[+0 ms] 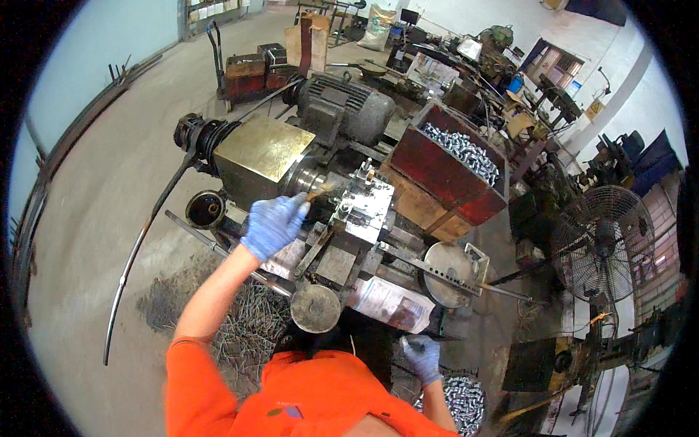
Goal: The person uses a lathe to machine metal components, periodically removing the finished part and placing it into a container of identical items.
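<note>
A belt-driven turning machine [335, 264] dominates a crowded workshop floor, its large ribbed motor [346, 105] at the rear and a gold-coloured plate [266, 146] capping the headstock. To the right of the motor, a dark red bin [440, 173] brims with small shiny metal pieces [462, 149]; a caged fan [604, 240] stands farther right. Below the machine, tangled metal shavings [247, 320] cover the floor beside a person in an orange shirt [320, 393], while a second heap of pieces [466, 400] lies by the right forearm. A printed paper sheet [393, 302] drapes the machine's near side.

The left hand [277, 224], in a blue glove, reaches to the spindle with fingers closed on a slim tan tool [319, 191], possibly a brush, its tip between the spindle and the bright tool block [371, 207]. The right hand [422, 357], likewise gloved, hangs just above the second heap, fingers curled; whether they grip anything cannot be told.

The tool looks light and is probably best held at its rear end, clear of the spindle. The pieces appear hard, sturdy and likely slick, better pinched by their sides.
</note>
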Tool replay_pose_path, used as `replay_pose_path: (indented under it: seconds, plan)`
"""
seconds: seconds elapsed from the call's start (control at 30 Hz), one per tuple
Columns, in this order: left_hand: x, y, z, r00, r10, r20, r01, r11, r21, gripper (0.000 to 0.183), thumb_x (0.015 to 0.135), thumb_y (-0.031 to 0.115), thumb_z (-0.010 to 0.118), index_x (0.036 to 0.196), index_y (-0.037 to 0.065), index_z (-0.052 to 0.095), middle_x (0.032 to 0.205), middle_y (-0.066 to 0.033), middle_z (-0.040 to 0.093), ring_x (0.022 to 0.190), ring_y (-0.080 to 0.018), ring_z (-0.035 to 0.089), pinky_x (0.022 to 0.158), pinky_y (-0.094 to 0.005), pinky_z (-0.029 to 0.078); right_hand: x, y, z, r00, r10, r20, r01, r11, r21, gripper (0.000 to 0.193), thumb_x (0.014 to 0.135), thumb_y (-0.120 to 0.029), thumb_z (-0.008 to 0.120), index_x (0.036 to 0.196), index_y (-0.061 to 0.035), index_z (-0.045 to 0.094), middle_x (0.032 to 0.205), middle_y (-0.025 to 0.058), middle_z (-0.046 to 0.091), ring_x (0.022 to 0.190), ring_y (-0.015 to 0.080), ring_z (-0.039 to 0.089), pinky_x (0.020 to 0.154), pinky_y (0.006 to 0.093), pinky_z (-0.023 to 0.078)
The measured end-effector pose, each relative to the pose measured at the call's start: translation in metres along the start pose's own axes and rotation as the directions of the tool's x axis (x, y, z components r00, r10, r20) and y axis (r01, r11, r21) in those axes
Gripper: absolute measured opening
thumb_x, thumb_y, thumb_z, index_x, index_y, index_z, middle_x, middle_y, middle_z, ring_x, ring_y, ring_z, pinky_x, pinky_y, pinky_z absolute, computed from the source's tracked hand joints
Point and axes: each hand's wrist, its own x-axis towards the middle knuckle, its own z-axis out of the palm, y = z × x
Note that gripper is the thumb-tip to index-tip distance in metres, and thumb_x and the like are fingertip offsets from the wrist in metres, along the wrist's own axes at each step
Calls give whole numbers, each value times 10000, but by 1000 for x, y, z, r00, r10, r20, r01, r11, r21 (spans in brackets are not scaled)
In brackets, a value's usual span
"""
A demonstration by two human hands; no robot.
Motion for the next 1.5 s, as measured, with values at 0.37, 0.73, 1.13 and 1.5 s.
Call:
replay_pose_path:
  seconds: [0.37,0.73,1.13,1.5]
  plan:
    - [2,12,15,963,-36,266,29,999,29,284,863,320,498,883,91,664,694,-143,618,634,-316,601,590,-424,467,13,-26,-8,990,-130,-61,130,991,-9,161,684,-182,738,689,-41,662,696,113,646,630,235,622,611,308,484]
    - [37,-67,-49,954,-287,91,263,941,211,281,847,337,557,1040,154,649,704,-164,618,636,-297,615,590,-378,477,34,-22,-23,987,-115,-112,113,993,-23,143,690,-152,732,685,-31,657,701,111,649,640,233,626,624,320,485]
    - [-142,-200,-44,348,-920,-182,699,384,-604,336,860,265,554,1071,7,594,701,-13,538,628,-132,483,558,-301,402,36,-33,-51,987,-75,-139,43,975,-218,206,704,-253,712,660,-58,660,643,112,628,589,279,602,593,347,477]
    - [-321,-305,141,833,-163,528,-55,927,372,307,913,280,399,1160,126,497,815,-146,610,547,-241,545,462,-380,411,30,-37,-53,994,-6,-111,-18,976,-218,359,754,-443,595,638,-109,659,634,147,599,620,334,588,595,427,468]
